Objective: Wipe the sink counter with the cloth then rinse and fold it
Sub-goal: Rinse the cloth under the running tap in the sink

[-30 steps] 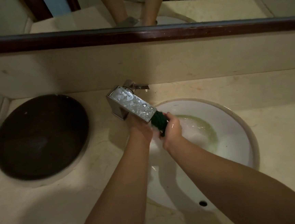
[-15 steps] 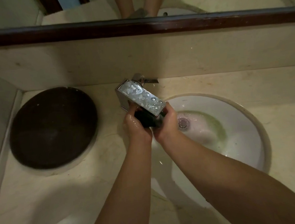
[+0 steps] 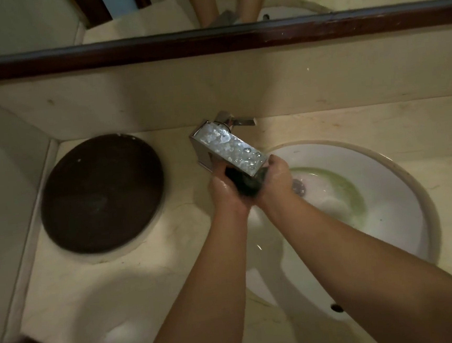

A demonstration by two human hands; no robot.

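Observation:
A dark green cloth (image 3: 245, 184), bunched into a wad, sits between both my hands just under the spout of the square chrome faucet (image 3: 228, 146). My left hand (image 3: 225, 192) grips its left side and my right hand (image 3: 273, 179) grips its right side, both wet. The faucet hides the cloth's top. They are over the left rim of the white sink basin (image 3: 400, 183), where greenish water pools round the drain (image 3: 299, 186). The beige counter (image 3: 147, 282) surrounds the basin.
A dark round lid (image 3: 102, 193) is set into the counter at the left. A backsplash and a dark-framed mirror (image 3: 208, 41) rise behind the faucet. The faucet lever (image 3: 238, 121) points right. A side wall closes off the left.
The cloth went from hanging beside the spout in my right hand to being squeezed between both hands under the spout. My view shifted a little left and closer.

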